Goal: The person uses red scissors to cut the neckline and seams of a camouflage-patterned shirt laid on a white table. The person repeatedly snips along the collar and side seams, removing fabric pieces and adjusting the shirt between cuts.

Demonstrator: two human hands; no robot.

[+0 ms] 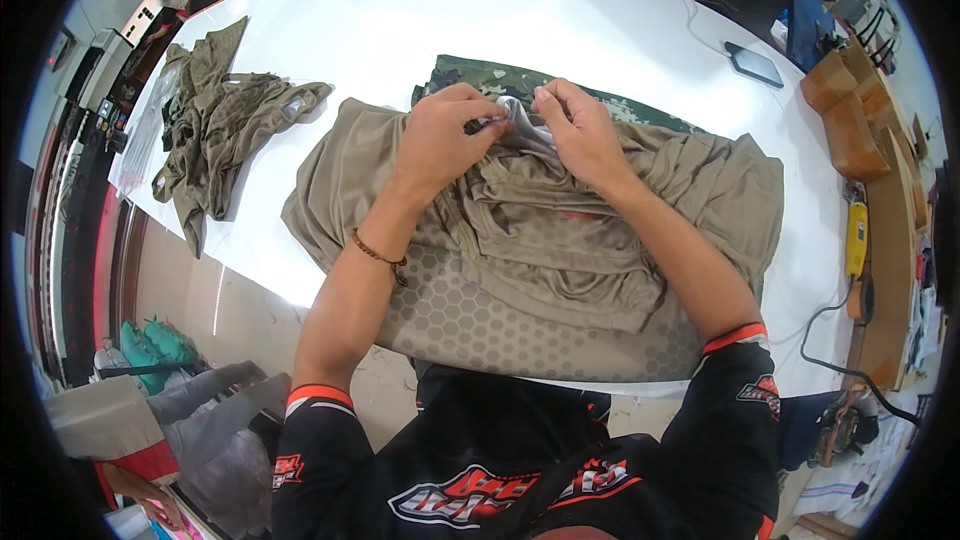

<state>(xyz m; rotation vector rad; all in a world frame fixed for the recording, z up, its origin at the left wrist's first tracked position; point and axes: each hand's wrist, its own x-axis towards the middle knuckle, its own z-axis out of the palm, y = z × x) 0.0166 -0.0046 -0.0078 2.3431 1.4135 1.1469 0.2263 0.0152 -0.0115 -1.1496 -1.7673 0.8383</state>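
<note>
An olive-brown shirt (640, 230) with a hexagon pattern is spread and bunched on the white table (400, 10) before me. My left hand (445, 140) is closed at the bunched upper part, and a small black object (482, 125) pokes out between its fingers; its kind is hard to make out. My right hand (582, 135) pinches the shirt's edge beside a whitish strip of fabric (525, 118) that rises between the two hands. Just beyond them, partly covered by the shirt, lies green camouflage fabric (480, 72).
Another olive-brown garment (225, 105) lies crumpled at the table's left, over clear plastic (140, 160). A phone (752, 65) with a white cable rests at the far right. Cardboard boxes (850, 115) and a yellow tool (856, 235) line the right side. A person (165, 0) is at far left.
</note>
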